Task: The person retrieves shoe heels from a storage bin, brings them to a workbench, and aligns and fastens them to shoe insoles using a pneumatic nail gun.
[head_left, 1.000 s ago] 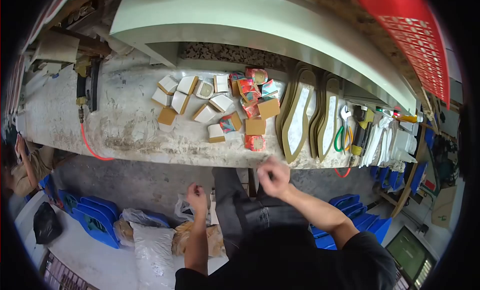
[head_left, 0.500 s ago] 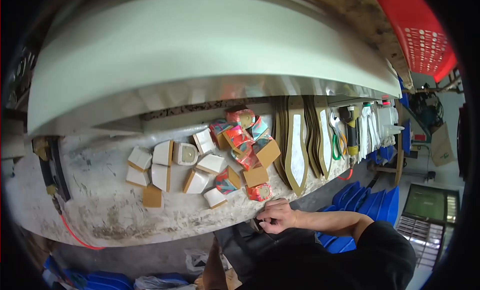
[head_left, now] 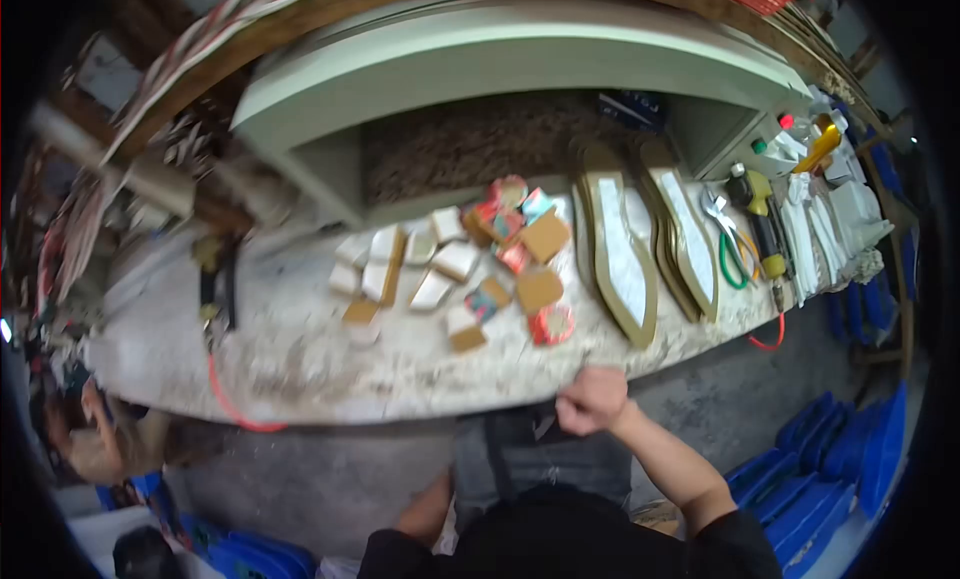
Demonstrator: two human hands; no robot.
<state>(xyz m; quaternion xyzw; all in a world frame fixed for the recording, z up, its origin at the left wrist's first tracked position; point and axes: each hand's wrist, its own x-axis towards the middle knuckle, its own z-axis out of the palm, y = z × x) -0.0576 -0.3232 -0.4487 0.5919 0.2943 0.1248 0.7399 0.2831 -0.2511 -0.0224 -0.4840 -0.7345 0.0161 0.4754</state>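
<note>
The right hand (head_left: pixel 592 401) is held at the front edge of the surface (head_left: pixel 180 369), its fingers curled in; whether anything is gripped in it cannot be told, since it is blurred and its inner side is hidden. Of the left arm only a forearm (head_left: pixel 428 509) is shown, beside the dark trousers (head_left: pixel 540 464); the left hand is hidden, so its state cannot be told.

A red-patterned block (head_left: pixel 552 325) is placed on the surface near the right hand, just in from the edge. Behind it, more patterned blocks are heaped together, some with tan faces turned up. To their left, white blocks (head_left: pixel 430 291) with tan sides are scattered, several touching.

To the right of the blocks, two stacks of sole-shaped pieces (head_left: pixel 625 259) are laid side by side, pale panels uppermost. Next to them are set green-and-orange-handled pliers or scissors (head_left: pixel 734 264), a black-and-yellow tool (head_left: pixel 760 204) and white strips (head_left: pixel 803 234). At the far left, a dark tool (head_left: pixel 218 289) is laid near a red hose (head_left: pixel 232 411). The surface is backed by a pale shelf unit (head_left: pixel 500 64).
</note>
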